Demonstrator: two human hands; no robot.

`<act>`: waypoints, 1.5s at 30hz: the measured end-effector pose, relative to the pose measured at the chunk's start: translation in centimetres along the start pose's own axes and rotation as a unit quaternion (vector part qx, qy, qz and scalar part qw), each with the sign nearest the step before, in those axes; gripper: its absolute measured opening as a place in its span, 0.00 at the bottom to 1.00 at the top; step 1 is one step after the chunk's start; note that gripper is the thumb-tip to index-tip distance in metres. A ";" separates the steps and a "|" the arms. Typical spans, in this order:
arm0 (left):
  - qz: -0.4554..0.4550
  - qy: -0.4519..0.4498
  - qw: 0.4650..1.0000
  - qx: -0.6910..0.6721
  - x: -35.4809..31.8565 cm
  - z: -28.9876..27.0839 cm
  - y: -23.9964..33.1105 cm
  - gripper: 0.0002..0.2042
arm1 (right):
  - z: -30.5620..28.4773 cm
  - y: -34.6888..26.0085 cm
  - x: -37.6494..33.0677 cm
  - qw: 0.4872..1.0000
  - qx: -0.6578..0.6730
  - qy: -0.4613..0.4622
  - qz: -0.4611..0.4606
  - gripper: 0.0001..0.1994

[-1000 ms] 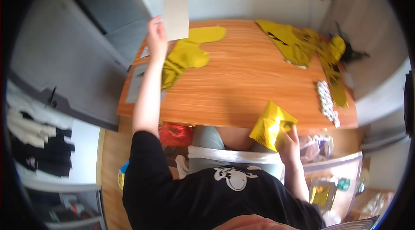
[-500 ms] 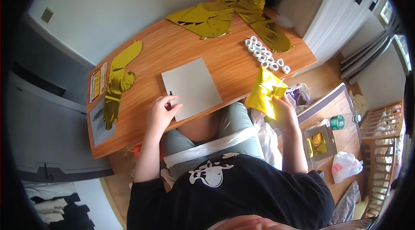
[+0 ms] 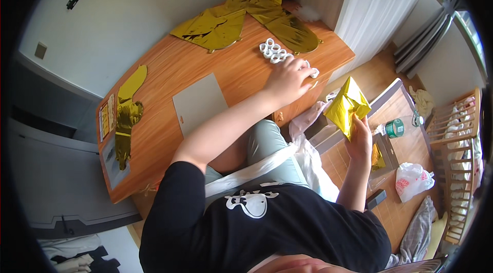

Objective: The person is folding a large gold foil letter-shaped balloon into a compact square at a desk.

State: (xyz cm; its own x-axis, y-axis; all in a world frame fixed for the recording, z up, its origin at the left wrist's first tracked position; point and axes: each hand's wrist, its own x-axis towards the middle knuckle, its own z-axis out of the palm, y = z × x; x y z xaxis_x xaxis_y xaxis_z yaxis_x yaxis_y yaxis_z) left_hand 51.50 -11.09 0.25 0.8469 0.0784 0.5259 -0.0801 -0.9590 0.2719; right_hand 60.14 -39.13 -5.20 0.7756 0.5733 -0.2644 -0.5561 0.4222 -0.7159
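The left hand (image 3: 288, 80) lies flat, fingers spread, on a string of white plastic rings (image 3: 275, 52) near the far right edge of the wooden desk (image 3: 169, 134), touching them without gripping. The right hand (image 3: 359, 137) is clenched on a crumpled gold foil balloon (image 3: 348, 105), held off the desk's right side above the floor. A grey card (image 3: 200, 103) lies mid-desk, and flat gold foil balloons (image 3: 246, 19) rest at the far edge.

A grey card (image 3: 200, 103) lies flat on the wooden counter (image 3: 154, 155). Gold foil balloons (image 3: 241, 19) are spread at its far end, 1 more gold foil piece (image 3: 126, 119) near the left edge. On the floor: a green bottle (image 3: 395, 128), a white plastic bag (image 3: 411, 180), a wooden crib (image 3: 457, 170).
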 end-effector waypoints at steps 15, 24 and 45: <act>0.042 -0.040 0.995 0.085 0.8 4.8 -1.6 0.05 | 0.9 1.8 -0.6 0.997 -0.027 -0.074 -0.012 0.23; -0.088 0.085 0.985 0.122 -14.8 -12.7 -2.8 0.07 | 9.8 5.4 -0.4 0.990 -0.063 -0.123 0.018 0.23; -0.304 -0.021 0.952 0.036 -29.1 -19.4 -7.3 0.34 | 28.8 19.9 3.2 0.755 -0.556 -0.333 -0.102 0.09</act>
State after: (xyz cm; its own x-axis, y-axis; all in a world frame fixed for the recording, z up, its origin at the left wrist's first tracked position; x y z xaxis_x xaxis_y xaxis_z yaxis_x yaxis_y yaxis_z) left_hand 17.27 -1.10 -1.44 0.7458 0.6148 0.2564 0.4662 -0.7567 0.4584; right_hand 42.97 -8.69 -1.65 0.2833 0.9581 0.0424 0.4365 -0.0894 -0.8952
